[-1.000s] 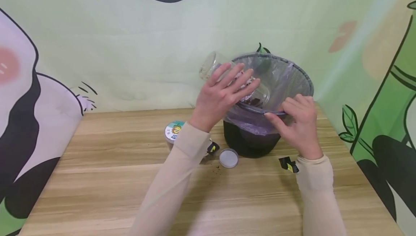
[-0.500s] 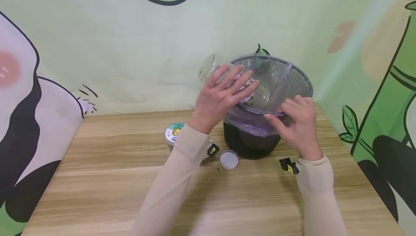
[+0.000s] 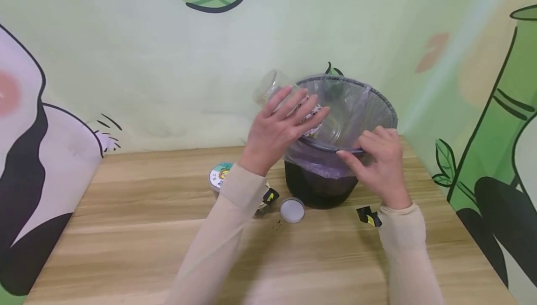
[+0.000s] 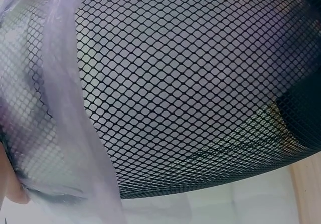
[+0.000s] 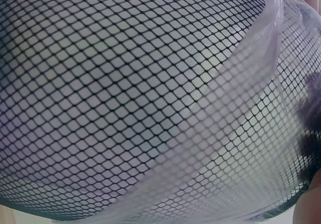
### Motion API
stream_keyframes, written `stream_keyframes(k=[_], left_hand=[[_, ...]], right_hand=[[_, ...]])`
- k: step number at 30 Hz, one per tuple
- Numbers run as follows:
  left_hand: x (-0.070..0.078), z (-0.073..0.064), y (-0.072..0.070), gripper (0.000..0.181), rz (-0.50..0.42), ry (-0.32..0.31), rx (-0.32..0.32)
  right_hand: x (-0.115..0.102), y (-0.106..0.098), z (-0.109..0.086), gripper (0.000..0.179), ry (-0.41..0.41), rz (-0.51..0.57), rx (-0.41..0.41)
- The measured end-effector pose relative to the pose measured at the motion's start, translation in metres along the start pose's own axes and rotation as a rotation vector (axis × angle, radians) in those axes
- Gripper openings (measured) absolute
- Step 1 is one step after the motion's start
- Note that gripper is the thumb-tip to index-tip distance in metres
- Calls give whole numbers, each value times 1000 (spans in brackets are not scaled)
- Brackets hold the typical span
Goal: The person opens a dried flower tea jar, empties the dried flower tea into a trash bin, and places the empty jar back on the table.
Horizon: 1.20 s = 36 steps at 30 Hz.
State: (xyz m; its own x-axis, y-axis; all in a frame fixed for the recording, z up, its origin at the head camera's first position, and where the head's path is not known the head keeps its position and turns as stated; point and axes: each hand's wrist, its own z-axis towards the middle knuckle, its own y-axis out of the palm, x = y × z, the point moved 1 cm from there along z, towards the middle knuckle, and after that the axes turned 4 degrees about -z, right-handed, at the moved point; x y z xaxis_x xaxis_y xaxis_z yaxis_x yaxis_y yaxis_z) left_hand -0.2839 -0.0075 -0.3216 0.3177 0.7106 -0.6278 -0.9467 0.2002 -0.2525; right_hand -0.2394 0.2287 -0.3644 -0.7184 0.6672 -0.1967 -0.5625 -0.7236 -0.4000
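My left hand holds a clear jar on its side, base up at the left and mouth tipped down inside the bin's rim. Its printed label shows past my fingers. My right hand grips the near right rim of the black mesh bin, thumb outside, over the purple plastic liner. The bin leans toward me. In the left wrist view, mesh and folded liner fill most of the picture. Mesh also dominates the right wrist view, with blurred dark bits at the right edge.
A round grey-white lid lies before the bin, beside scattered dark crumbs on the wooden table. A container with a cartoon-printed top stands left, partly behind my left sleeve. A patterned backdrop rises behind.
Dark brown bits at the jar's mouth have dropped out, and the jar now looks almost clear. Both hands keep their holds. The head view has shifted slightly.
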Motion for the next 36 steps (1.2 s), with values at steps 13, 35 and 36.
stream_keyframes(k=[13,35,36], left_hand=[[3,2,4,67,-10,17,18],[2,1,-3,54,-76,19,-17],[1,1,-3,56,-56,21,-15]], right_hand=[[1,-3,-2,64,11,1,-8],[2,-3,-2,60,-16,6,-14],[3,-3,-1,61,-18,4,-14]])
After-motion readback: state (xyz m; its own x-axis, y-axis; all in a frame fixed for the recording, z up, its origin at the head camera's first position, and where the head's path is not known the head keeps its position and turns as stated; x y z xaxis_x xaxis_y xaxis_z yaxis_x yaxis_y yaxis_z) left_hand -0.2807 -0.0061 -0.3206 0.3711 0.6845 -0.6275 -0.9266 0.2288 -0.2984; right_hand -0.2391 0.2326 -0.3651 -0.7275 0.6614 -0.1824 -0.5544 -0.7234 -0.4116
